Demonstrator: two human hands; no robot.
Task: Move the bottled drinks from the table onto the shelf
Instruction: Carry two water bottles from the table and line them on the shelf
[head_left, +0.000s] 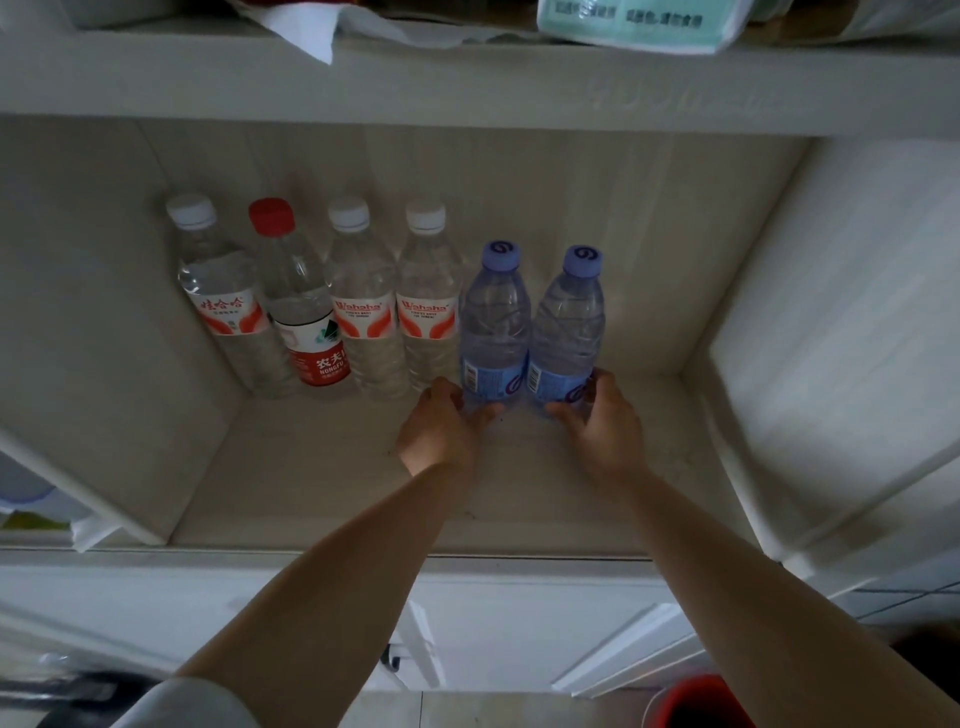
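Several water bottles stand upright in a row at the back of the white shelf compartment (363, 493). From the left: a white-capped bottle (221, 291), a red-capped bottle (301, 312), two more white-capped bottles (363, 312) (428, 306), then two bluish bottles with purple caps. My left hand (441, 426) grips the base of the left purple-capped bottle (496, 322). My right hand (602, 421) grips the base of the right purple-capped bottle (569, 322). Both stand on the shelf floor, touching each other.
The upper shelf board (467, 88) runs above, with paper and a green pack (634, 23) on it. Side walls close the compartment at left and right. White cabinet doors (519, 634) sit below. A red bucket (696, 701) stands at the bottom right.
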